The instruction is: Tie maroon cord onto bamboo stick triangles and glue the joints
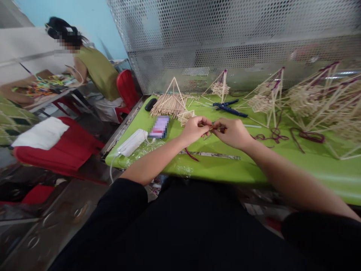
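Over the green table (169, 165), my left hand (195, 131) and my right hand (231, 132) meet with fingers pinched together. Something small and thin is between them, too small to make out. Just behind my right hand lie dark blue pliers (230, 108). A pile of thin wooden sticks (168, 105) sits behind my left hand, with a small stick piece (186, 117) beside it. A dark red cord (192, 155) lies below my left hand. More purple cord (276, 134) is right of my right hand.
Pyramid-shaped stick frames (263, 98) stand along the back right. A phone (159, 126) and a white power bank (132, 142) with a cable lie on the left. Behind is a perforated metal panel (225, 34). A person (98, 69) sits beyond red chairs (56, 150).
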`<action>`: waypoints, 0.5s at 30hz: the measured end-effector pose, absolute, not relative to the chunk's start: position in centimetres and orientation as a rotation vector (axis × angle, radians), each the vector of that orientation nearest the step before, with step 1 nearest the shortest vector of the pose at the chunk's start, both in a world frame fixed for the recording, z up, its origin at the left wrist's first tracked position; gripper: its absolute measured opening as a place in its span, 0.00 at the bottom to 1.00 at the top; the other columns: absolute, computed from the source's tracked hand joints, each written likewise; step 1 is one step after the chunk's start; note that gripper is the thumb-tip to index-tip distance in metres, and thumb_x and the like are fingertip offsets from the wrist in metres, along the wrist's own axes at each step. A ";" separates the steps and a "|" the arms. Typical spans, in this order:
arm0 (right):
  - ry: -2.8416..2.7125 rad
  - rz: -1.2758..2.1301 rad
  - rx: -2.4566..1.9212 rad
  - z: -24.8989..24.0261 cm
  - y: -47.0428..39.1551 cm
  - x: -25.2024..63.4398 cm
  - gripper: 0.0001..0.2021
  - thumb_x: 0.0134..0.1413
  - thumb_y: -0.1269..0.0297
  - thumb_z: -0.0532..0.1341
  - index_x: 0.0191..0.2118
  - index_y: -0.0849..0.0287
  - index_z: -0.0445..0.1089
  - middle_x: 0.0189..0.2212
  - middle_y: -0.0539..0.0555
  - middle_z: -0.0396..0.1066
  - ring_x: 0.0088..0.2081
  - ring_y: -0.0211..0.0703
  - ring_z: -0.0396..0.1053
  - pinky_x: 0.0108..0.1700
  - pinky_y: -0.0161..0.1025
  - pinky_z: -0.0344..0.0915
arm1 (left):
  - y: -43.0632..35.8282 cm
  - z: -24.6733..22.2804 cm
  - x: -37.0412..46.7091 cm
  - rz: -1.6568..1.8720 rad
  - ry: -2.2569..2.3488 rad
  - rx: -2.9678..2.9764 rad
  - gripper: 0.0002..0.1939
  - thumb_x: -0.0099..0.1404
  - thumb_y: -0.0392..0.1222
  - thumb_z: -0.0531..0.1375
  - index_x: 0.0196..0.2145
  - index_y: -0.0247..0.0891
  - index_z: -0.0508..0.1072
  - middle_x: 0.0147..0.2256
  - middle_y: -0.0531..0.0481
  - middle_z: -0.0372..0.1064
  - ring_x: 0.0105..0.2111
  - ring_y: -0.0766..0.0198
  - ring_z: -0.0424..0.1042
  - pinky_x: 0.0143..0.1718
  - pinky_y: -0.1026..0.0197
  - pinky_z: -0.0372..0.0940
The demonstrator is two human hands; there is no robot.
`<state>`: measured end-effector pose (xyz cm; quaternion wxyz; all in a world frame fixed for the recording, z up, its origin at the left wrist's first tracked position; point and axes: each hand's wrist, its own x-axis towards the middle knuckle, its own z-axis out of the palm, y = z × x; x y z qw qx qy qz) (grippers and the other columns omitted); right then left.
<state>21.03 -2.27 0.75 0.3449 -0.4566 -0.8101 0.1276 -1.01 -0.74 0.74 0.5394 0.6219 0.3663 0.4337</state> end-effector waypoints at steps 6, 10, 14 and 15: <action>-2.220 0.111 -1.169 0.9 -2.7 20.8 0.12 0.64 0.69 0.64 0.51 0.60 0.80 0.40 0.60 0.86 0.36 0.55 0.81 0.39 0.45 0.66 | -0.4 -0.1 -0.9 1.046 0.847 1.579 0.07 0.71 0.34 0.70 0.39 0.38 0.73 0.32 0.54 0.77 0.27 0.72 0.76 0.28 0.62 0.67; -2.349 -0.049 -1.172 0.9 -2.9 20.8 0.16 0.64 0.70 0.61 0.54 0.61 0.80 0.39 0.59 0.86 0.34 0.55 0.80 0.37 0.44 0.62 | 0.0 -0.7 -0.7 1.021 0.885 1.548 0.10 0.71 0.33 0.69 0.38 0.40 0.71 0.29 0.55 0.76 0.26 0.71 0.76 0.26 0.62 0.64; -2.348 -0.055 -1.182 0.9 -2.8 20.8 0.17 0.66 0.68 0.62 0.57 0.61 0.78 0.41 0.60 0.86 0.34 0.55 0.80 0.37 0.43 0.60 | 0.2 -0.6 -0.5 1.013 0.886 1.476 0.09 0.73 0.29 0.67 0.38 0.39 0.73 0.28 0.54 0.76 0.24 0.72 0.75 0.26 0.61 0.64; -2.344 -0.064 -1.187 0.8 -2.8 20.8 0.18 0.67 0.67 0.62 0.59 0.62 0.78 0.41 0.60 0.86 0.34 0.55 0.80 0.37 0.43 0.60 | 0.2 -0.5 -0.4 1.006 0.892 1.466 0.09 0.73 0.28 0.66 0.37 0.39 0.73 0.28 0.54 0.75 0.24 0.72 0.74 0.26 0.61 0.64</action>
